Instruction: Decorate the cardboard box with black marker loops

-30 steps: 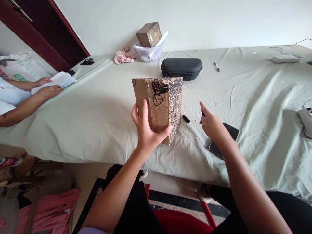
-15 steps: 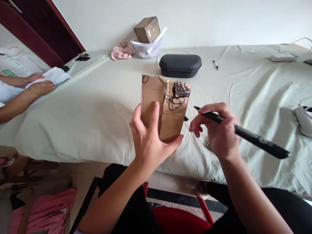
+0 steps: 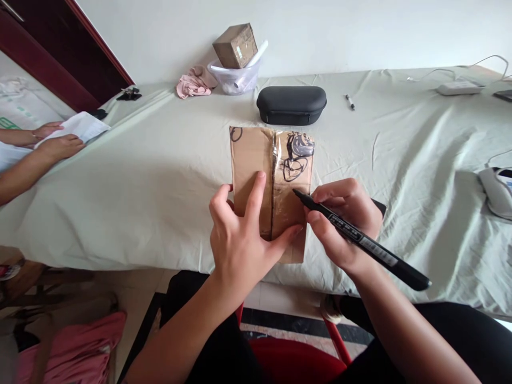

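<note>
My left hand grips a small brown cardboard box by its sides, index finger lying along its top face. Clear tape runs down the box's middle seam, and black scribbled lines mark the far right part, with a small loop in the far left corner. In my right hand is a black marker, pinched between thumb and fingers, its uncapped tip over the right half of the box below the scribbles. Whether the tip touches the cardboard I cannot tell. Behind my right hand, part of a dark object shows.
Beyond the box lies a black zip case, with a small pen to its right. A plastic basin holding another cardboard box stands by the wall beside a pink cloth. At left, another person's hands hold white paper.
My right hand has moved left, bringing the marker tip from beside the box to above its right half. The box is turned slightly and shows more of its near end.
</note>
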`<state>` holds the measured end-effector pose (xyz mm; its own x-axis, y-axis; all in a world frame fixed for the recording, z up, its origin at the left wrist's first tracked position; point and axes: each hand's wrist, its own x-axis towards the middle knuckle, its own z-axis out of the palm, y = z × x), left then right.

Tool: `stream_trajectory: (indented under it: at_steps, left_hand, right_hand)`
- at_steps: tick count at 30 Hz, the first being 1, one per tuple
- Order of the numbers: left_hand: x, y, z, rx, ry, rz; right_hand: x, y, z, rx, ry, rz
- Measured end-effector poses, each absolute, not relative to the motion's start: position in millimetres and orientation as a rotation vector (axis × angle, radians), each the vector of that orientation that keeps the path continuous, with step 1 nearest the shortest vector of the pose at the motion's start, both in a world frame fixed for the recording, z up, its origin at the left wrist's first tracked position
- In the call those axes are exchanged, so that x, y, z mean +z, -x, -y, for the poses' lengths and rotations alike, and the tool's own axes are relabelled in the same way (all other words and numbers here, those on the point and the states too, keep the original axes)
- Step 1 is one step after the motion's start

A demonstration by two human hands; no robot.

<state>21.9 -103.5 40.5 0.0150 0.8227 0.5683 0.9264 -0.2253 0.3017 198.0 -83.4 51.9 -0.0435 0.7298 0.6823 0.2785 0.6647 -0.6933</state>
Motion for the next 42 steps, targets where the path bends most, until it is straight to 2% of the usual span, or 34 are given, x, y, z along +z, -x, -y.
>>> stream_trajectory:
  at_steps: [26,42]
  left_hand:
    - [40,-23,105,-1.046,2.150,1.853]
    - [39,-22,102,-1.045,2.138,1.883]
  right_hand:
    - [53,-194,89,0.447,0.915,1.616]
    - [63,-197,89,0.260,0.974,1.667]
